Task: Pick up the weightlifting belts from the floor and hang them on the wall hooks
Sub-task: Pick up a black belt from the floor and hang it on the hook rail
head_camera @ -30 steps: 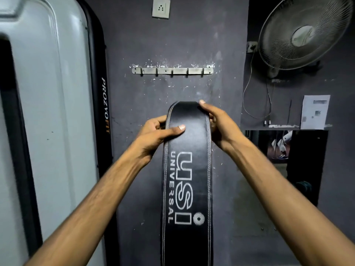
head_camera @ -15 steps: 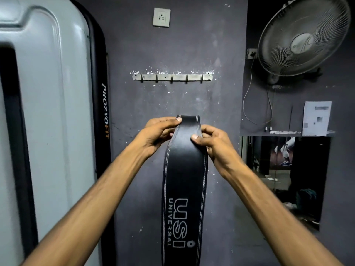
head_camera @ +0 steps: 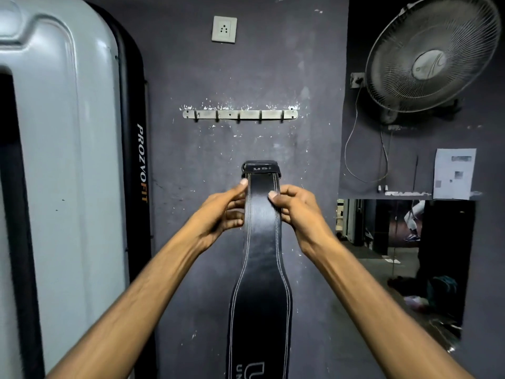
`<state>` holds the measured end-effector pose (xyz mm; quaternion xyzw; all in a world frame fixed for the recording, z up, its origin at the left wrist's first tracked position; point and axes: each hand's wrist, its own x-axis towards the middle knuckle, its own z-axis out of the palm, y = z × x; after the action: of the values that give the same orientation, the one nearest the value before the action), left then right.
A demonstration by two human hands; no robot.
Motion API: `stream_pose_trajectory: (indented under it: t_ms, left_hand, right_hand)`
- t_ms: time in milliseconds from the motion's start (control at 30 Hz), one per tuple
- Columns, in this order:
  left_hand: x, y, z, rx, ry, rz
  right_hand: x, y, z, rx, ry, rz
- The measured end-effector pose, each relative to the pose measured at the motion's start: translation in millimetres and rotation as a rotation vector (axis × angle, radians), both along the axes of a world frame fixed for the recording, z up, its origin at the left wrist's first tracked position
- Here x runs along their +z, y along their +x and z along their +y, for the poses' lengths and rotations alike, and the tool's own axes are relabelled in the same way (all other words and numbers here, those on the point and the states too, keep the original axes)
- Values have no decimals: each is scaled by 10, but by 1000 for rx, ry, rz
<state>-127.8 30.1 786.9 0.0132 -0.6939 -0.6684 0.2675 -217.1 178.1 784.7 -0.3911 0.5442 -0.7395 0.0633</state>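
Note:
A black leather weightlifting belt (head_camera: 262,258) with white stitching hangs down in front of the dark wall, its narrow end with a small labelled loop uppermost. My left hand (head_camera: 221,214) grips its left edge and my right hand (head_camera: 297,212) grips its right edge, both just below the top end. The metal hook rail (head_camera: 240,115) with several hooks is fixed to the wall above the belt's top, bare, a clear gap apart from it. The belt's lower part runs out of the frame.
A grey machine shroud (head_camera: 62,173) with a black "PROZOFIT" upright fills the left. A wall fan (head_camera: 431,56) with dangling cords hangs at the upper right, above a mirror (head_camera: 404,258). A socket (head_camera: 224,29) sits above the rail.
The belt has slid down through my hands: the wide printed part dropped low and the narrow top end now shows above my fingers. Both hands have closed in to the narrow strap.

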Motion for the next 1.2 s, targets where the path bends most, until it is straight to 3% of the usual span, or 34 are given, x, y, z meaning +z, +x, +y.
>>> stream_pose_trajectory:
  t_ms: [133, 333, 467, 767, 900, 1033, 1200]
  left_hand:
    - [207, -125, 169, 71, 12, 55]
    - [93, -191, 214, 174, -154, 186]
    - [-103, -186, 158, 181, -280, 118]
    - [-243, -292, -409, 99, -508, -62]
    - [-218, -460, -688, 319, -479, -17]
    - [-154, -689, -851, 643, -674, 88]
    - [-101, -1055, -972, 770, -952, 167]
  right_hand:
    - [-201, -14, 142, 76, 39, 87]
    - [-109, -311, 207, 165, 70, 17]
    - [127, -417, 74, 154, 103, 35]
    - [47, -540, -577, -137, 20, 10]
    - [-17, -510, -842, -202, -90, -11]
    - [-65, -603, -1011, -284, -152, -62]
    - [-29, -936, -1188, -351, -155, -4]
